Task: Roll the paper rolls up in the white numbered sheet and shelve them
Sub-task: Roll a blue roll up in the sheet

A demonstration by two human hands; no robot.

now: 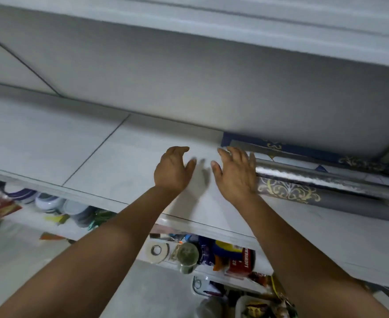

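Paper rolls point(349, 182) lie lengthwise at the right end of the shelf point(74, 143): a silver roll point(292, 172) uppermost, a grey gold-patterned roll point(340, 199) toward the front edge, a blue patterned roll point(303, 150) by the back wall. Left hand point(174, 171): fingers relaxed, palm down over mid-shelf, holding nothing. Right hand point(234, 173): fingers spread, grasping nothing, at the rolls' left ends; contact cannot be determined. Below the front edge: bowls point(49, 200), tape ring point(156, 250), jar point(187, 255).
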